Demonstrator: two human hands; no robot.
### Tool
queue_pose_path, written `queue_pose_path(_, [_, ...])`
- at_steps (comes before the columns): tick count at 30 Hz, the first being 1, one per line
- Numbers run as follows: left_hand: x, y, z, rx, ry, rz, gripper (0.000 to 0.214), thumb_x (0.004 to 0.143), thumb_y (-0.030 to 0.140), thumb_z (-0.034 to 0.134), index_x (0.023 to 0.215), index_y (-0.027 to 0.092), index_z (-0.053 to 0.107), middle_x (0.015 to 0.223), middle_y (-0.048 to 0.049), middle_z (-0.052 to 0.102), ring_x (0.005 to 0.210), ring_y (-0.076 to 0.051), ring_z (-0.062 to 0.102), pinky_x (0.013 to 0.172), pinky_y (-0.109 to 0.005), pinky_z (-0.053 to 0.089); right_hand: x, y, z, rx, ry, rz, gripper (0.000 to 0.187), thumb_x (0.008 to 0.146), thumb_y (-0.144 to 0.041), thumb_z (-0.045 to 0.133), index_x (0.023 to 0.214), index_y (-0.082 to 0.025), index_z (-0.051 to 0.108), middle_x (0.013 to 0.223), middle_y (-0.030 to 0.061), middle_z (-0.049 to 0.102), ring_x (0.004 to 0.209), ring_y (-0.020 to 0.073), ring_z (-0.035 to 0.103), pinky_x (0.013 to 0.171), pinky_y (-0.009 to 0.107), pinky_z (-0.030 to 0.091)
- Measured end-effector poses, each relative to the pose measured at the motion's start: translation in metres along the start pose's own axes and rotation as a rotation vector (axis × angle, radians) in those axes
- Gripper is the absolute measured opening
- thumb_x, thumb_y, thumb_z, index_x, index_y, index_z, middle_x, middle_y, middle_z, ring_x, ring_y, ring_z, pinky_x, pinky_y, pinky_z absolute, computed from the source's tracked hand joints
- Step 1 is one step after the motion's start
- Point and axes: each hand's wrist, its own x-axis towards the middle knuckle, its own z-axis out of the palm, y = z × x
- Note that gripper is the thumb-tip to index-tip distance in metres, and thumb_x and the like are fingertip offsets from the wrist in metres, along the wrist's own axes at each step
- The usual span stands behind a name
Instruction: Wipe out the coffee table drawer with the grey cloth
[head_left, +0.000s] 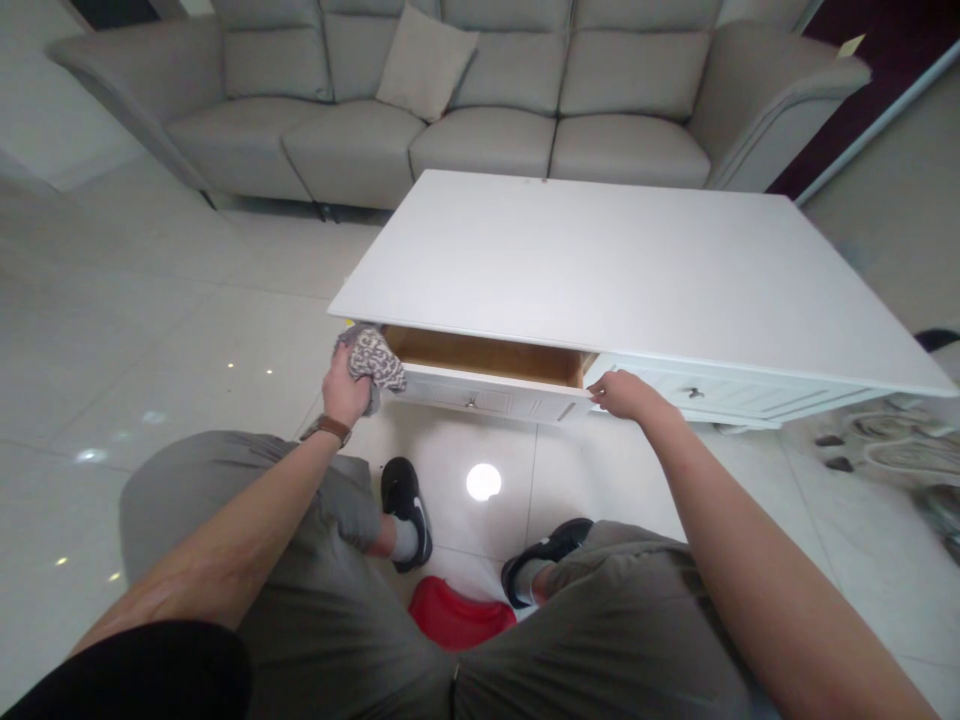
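A white coffee table (600,260) stands in front of me, its left drawer (517,397) pulled part way out and showing a bare wooden inside. My left hand (346,388) grips a grey patterned cloth (377,358) against the drawer's left front corner. At the opposite end, my right hand (621,393) has its fingers closed over the right edge of the drawer front. A small metal knob (471,403) sits midway along that front. The fingertips of both hands are partly hidden.
Behind the table is a long grey sofa (480,145) with a beige cushion (426,62). A second drawer knob (696,392) is on the right. Below me lies a red plastic object (459,612), between my shoes. Cables (907,440) lie on the floor at right.
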Motion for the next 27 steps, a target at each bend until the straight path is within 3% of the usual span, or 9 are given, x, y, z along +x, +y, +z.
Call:
queue_pose_path(5, [-0.008, -0.001, 0.013, -0.304, 0.232, -0.474, 0.037, 0.068, 0.013, 0.067, 0.105, 0.014, 0.068, 0.105, -0.0096, 0.073, 0.108, -0.028, 0.068, 0.102, -0.047, 0.054, 0.000, -0.001, -0.002, -0.009, -0.011, -0.012, 0.035, 0.096, -0.024, 0.058, 0.124, -0.018, 0.077, 0.118, 0.0163, 0.076, 0.112, 0.0254, 0.069, 0.095, 0.031, 0.049])
queue_pose_path(9, [-0.022, 0.023, 0.028, -0.659, 0.249, -0.809, 0.039, 0.060, 0.009, 0.065, 0.098, 0.016, 0.066, 0.089, -0.0044, 0.071, 0.091, -0.021, 0.071, 0.083, -0.039, 0.061, 0.002, -0.002, -0.004, -0.017, -0.021, -0.028, 0.034, 0.095, -0.024, 0.059, 0.122, -0.018, 0.078, 0.120, 0.0169, 0.075, 0.115, 0.0271, 0.068, 0.097, 0.033, 0.049])
queue_pose_path(12, [-0.042, 0.054, 0.046, -0.746, 0.151, -0.873, 0.038, 0.060, 0.009, 0.064, 0.098, 0.015, 0.064, 0.083, -0.0034, 0.071, 0.081, -0.020, 0.071, 0.075, -0.037, 0.062, 0.003, -0.003, -0.004, -0.023, -0.021, -0.024, 0.034, 0.095, -0.025, 0.060, 0.123, -0.018, 0.078, 0.122, 0.0180, 0.075, 0.116, 0.0288, 0.068, 0.098, 0.035, 0.049])
queue_pose_path(17, [-0.085, 0.121, 0.086, -0.871, -0.048, -0.889, 0.030, 0.062, 0.015, 0.070, 0.092, 0.014, 0.066, 0.089, -0.0073, 0.074, 0.082, -0.021, 0.073, 0.073, -0.034, 0.061, 0.007, 0.001, -0.001, -0.046, 0.003, -0.015, 0.033, 0.096, -0.025, 0.059, 0.122, -0.019, 0.078, 0.119, 0.0171, 0.075, 0.112, 0.0273, 0.069, 0.094, 0.033, 0.050])
queue_pose_path(27, [-0.171, 0.248, 0.156, -0.975, -0.433, -0.873, 0.026, 0.067, 0.019, 0.081, 0.090, 0.016, 0.069, 0.106, -0.0201, 0.077, 0.096, -0.027, 0.075, 0.084, -0.038, 0.059, 0.016, 0.006, -0.004, -0.079, -0.032, -0.028, 0.038, 0.092, -0.023, 0.059, 0.126, -0.022, 0.077, 0.110, 0.0151, 0.078, 0.101, 0.0241, 0.073, 0.085, 0.030, 0.050])
